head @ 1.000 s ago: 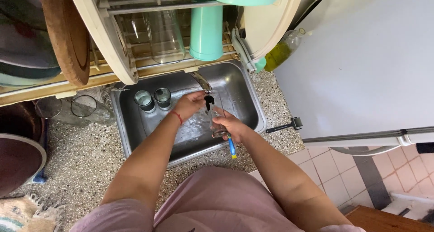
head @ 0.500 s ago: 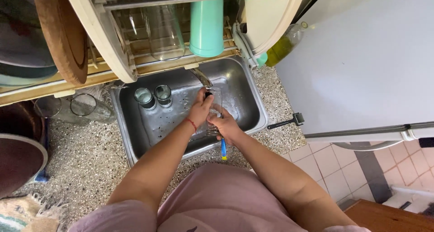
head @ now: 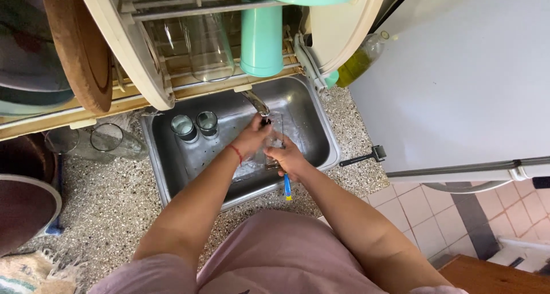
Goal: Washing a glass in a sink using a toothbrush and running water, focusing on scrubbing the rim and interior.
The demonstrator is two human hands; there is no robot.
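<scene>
Both my hands meet over the steel sink [head: 172, 182], right under the tap [head: 256, 102]. My left hand [head: 251, 138], with a red string on its wrist, grips a clear glass [head: 275, 134] held beneath the spout. My right hand [head: 290, 159] is closed around a brush with a blue handle [head: 287, 187]; the handle sticks out toward me and the brush's head is hidden in the glass or behind my fingers. Two small glasses [head: 195, 125] stand upright in the far left corner of the sink.
A dish rack hangs over the sink with a teal cup [head: 260, 39], a clear glass [head: 209, 47] and a round wooden board [head: 77, 42]. Glass jars [head: 109, 140] lie on the speckled counter at left. A white fridge [head: 458, 82], an oil bottle [head: 361, 59] and a black-handled tool [head: 362, 158] are at right.
My hands have drawn closer together under the tap. The left hand has shifted along the glass, and the blue handle now points more straight toward me.
</scene>
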